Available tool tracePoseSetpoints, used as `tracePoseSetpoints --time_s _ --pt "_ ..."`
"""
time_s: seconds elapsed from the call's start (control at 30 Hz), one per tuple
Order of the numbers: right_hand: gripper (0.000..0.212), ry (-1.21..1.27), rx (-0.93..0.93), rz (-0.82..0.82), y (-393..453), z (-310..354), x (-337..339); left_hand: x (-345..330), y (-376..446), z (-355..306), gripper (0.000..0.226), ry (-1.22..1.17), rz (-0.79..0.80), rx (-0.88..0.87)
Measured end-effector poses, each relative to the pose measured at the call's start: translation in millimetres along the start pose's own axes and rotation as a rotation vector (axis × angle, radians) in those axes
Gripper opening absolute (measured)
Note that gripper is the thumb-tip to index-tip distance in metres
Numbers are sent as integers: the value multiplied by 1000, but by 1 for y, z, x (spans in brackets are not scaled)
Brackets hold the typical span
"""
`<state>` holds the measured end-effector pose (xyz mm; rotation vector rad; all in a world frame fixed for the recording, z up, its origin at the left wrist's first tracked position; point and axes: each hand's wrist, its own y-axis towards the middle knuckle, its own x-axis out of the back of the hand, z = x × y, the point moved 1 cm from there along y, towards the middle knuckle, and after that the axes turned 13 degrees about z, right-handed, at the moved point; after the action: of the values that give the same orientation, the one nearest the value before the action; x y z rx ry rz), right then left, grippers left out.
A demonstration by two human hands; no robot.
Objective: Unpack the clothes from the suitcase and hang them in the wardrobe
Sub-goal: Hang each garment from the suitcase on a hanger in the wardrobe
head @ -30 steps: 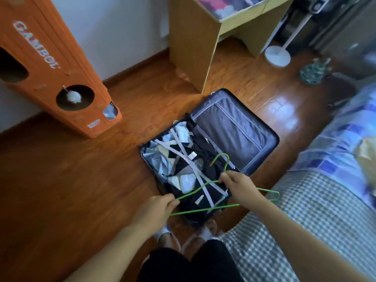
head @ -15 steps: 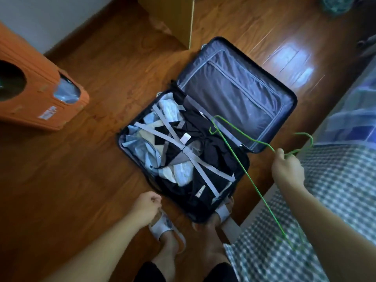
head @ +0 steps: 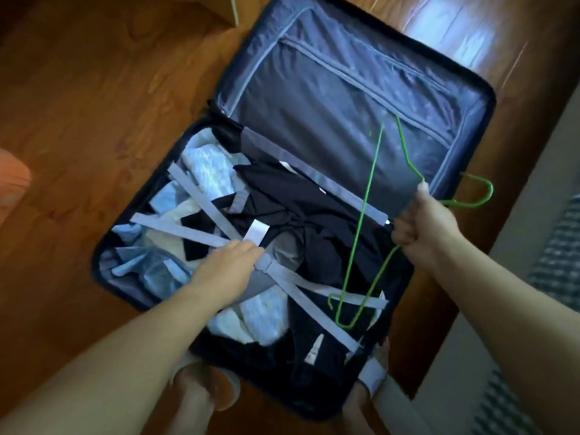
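Observation:
A dark suitcase (head: 345,98) lies open on the wooden floor. Its near half is packed with black clothes (head: 301,202) and pale blue and white clothes (head: 207,171). Grey crossed straps (head: 194,196) hold them down. My left hand (head: 229,271) rests on the spot where the straps cross, at the buckle; its fingertips are hidden. My right hand (head: 423,227) grips thin green wire hangers (head: 361,221) over the suitcase's right side, their hooks sticking out to the right.
A bed with a checked cover (head: 558,265) borders the right side. My slippered feet (head: 207,390) stand at the suitcase's near edge. An orange object (head: 12,180) shows at the left edge, and a wooden desk leg (head: 219,11) stands at the top.
I have leaned closer to the suitcase. My left hand moved from beside my foot onto the crossed straps. My right hand brought the hangers from over the bed edge to above the suitcase.

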<state>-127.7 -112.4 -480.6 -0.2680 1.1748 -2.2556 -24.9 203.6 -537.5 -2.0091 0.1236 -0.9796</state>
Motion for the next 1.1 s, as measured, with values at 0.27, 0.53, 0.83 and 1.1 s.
tracePoseSetpoints --time_s 0.27,0.53,0.83,1.1 --pt "44 -639 41 -650 101 5 23 1 53 22 20 255 -13 -75" --pt "23 -1275 335 416 -38 -167 -90 39 38 21 29 -169 511 0" --pt "20 -690 -113 775 -38 -166 -101 37 12 42 32 -548 592 -133" --pt "12 -631 -80 809 -35 -160 -99 35 20 27 27 -490 618 -156"
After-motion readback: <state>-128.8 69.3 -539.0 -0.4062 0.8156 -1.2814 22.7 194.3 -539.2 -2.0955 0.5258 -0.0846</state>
